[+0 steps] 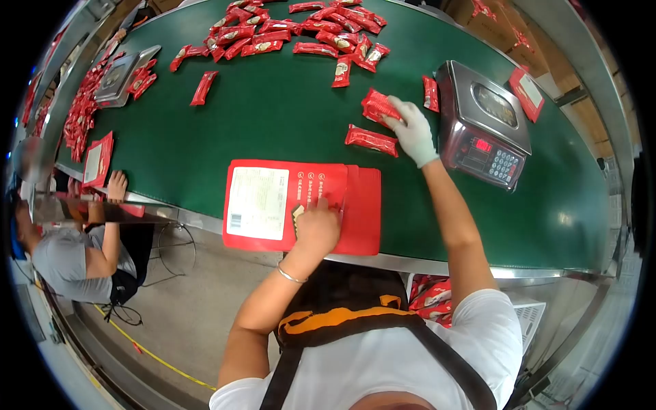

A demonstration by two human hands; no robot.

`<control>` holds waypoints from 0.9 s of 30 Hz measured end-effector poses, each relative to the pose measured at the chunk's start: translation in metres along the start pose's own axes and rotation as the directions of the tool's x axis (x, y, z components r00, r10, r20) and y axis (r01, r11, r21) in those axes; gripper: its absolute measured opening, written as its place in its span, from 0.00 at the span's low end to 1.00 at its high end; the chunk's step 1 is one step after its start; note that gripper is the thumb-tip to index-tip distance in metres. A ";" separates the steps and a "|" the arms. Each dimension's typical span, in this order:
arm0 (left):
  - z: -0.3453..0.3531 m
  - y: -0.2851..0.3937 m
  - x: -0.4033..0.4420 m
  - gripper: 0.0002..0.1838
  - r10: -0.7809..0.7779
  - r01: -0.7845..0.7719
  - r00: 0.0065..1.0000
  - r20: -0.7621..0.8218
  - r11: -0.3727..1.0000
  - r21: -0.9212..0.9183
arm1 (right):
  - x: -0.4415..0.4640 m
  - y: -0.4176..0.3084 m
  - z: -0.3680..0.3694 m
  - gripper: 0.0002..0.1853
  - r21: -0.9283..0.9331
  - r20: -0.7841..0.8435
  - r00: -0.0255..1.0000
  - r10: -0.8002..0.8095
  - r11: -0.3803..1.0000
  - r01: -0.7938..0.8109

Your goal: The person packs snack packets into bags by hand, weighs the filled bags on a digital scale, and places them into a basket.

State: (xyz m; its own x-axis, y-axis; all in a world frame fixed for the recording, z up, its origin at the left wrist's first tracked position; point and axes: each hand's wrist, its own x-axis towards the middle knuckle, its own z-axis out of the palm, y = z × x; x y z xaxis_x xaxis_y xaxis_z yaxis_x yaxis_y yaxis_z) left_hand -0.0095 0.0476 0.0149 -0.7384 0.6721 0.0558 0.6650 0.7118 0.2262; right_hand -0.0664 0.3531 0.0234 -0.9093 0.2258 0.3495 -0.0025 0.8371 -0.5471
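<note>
My bare left hand (318, 227), with a bangle at the wrist, lies on a stack of flat red pouches (365, 212) at the near table edge. Its fingers are curled against the top pouch (236, 240), which carries a white label. My right hand (413, 130), in a white glove, is closed on red snack packets (376, 107); how many it holds is partly hidden. Just below that hand lies another red packet (371, 140). To its right, one more packet (430, 93) rests beside a digital scale (486, 126).
A pile of red packets (273, 31) covers the far side of the green table (273, 123). A lone packet (203, 88) lies left of centre. At the left, a co-worker (82, 263) stands near a second scale (117, 78). A labelled red pouch (526, 94) lies behind the right scale.
</note>
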 end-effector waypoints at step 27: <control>0.017 -0.002 -0.011 0.11 -0.082 -0.162 0.934 -0.348 0.771 -0.616 | -0.128 -0.105 0.010 0.30 0.078 0.474 0.779 -0.410 0.901 0.427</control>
State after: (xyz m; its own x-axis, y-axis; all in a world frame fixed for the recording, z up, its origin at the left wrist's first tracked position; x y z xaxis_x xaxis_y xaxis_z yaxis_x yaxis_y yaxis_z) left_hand -0.0008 0.0416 -0.0027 -0.7832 0.4979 0.3724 0.5630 0.3139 0.7645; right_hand 0.0460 0.2313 0.0287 -0.9047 -0.4037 0.1359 -0.4228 0.8117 -0.4030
